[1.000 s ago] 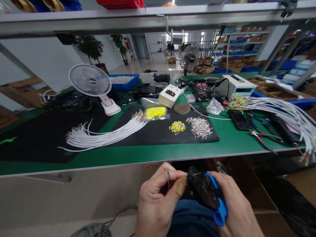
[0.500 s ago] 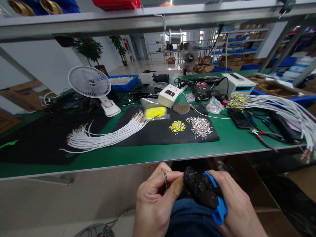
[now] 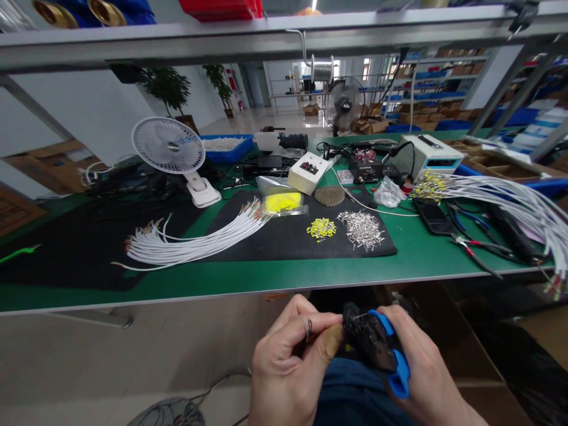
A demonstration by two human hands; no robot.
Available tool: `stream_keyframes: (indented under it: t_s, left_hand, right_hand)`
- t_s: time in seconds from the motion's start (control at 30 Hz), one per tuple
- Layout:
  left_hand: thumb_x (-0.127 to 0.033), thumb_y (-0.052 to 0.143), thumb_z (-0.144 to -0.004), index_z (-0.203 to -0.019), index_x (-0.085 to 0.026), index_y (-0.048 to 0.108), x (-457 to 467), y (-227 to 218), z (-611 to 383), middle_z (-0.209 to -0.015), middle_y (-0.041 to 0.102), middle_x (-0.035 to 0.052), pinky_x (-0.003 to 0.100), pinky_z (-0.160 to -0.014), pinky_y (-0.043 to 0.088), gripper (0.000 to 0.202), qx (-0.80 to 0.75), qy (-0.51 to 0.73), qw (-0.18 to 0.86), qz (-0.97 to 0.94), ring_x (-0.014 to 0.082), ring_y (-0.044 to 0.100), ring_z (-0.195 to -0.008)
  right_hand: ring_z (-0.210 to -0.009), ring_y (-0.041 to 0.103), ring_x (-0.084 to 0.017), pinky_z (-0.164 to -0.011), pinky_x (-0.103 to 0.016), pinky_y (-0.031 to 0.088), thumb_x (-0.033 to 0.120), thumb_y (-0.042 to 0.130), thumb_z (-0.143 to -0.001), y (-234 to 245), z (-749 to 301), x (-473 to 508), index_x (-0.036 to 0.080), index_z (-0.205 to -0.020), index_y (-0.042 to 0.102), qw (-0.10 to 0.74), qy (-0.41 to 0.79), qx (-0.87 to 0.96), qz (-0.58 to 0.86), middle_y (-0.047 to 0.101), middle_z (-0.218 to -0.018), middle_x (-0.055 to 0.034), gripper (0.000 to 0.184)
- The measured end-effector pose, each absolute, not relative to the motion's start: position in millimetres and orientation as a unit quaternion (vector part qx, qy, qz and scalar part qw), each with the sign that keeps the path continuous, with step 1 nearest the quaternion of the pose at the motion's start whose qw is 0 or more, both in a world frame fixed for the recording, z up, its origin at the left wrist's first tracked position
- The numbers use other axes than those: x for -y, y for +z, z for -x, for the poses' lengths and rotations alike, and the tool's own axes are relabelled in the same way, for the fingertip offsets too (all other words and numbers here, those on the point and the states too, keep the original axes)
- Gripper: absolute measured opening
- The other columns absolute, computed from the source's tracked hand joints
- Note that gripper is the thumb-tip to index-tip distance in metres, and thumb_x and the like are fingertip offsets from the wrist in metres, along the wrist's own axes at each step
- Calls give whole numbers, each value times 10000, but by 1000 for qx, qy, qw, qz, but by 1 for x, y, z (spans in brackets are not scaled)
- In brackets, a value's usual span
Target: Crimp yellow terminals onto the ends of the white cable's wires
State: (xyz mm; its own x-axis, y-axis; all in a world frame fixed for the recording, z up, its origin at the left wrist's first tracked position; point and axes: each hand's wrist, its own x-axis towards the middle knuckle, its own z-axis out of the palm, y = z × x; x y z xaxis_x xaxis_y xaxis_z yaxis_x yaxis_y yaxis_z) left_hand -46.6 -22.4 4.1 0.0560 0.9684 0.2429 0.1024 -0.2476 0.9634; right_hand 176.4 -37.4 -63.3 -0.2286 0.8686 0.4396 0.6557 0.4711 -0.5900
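Below the bench edge, my right hand (image 3: 419,361) is wrapped round the blue handles of a black crimping tool (image 3: 370,337). The thumb and index finger of my left hand (image 3: 295,355) pinch together right at the tool's jaws; whatever they hold is too small or hidden to make out. A tan covering sits on the left thumb and a ring on a finger. On the black mat (image 3: 275,248) lie a bundle of white wires (image 3: 195,242), a pile of yellow-sleeved terminals (image 3: 321,228) and a pile of bare silver terminals (image 3: 361,229).
A clear bag of yellow pieces (image 3: 283,202) lies behind the wires. A white fan (image 3: 168,145) stands at the left. On the right are more white wires (image 3: 501,195), a phone (image 3: 432,216) and pliers (image 3: 470,248). A metal shelf beam (image 3: 248,44) crosses overhead.
Both hands and the crimping tool sit slightly farther right and lower in the picture; the bench has shifted slightly right too. My grip on the tool and the left-hand pinch look the same.
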Motion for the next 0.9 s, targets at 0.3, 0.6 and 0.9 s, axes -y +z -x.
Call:
stream_keyframes:
  t_s: [0.3, 0.6, 0.9]
  left_hand:
    - [-212, 784, -924, -982, -297, 859, 31, 8, 39, -767, 580, -2, 208, -583, 418, 127, -458, 546, 398, -578, 114, 567, -673]
    - [-188, 779, -920, -992, -289, 859, 36, 13, 34, -774, 597, 6, 216, -578, 432, 147, -449, 560, 387, -578, 121, 586, -666]
    - [-229, 724, -979, -982, -226, 840, 22, 14, 33, -803, 592, 23, 207, -584, 430, 115, -435, 506, 393, -632, 123, 570, -693]
  right_hand:
    - [-992, 698, -254, -793, -339, 577, 114, 514, -838, -67, -180, 33, 212, -1281, 521, 391, 132, 779, 473, 638, -1115, -101, 454]
    - [-990, 708, -272, -751, -341, 575, 132, 524, -834, -72, -181, 31, 230, -1245, 541, 411, 132, 780, 452, 662, -1099, -100, 423]
    - [-768, 708, -216, -672, -306, 551, 152, 587, -855, -99, -180, 26, 222, -1139, 598, 419, 194, 757, 462, 691, -918, -32, 293]
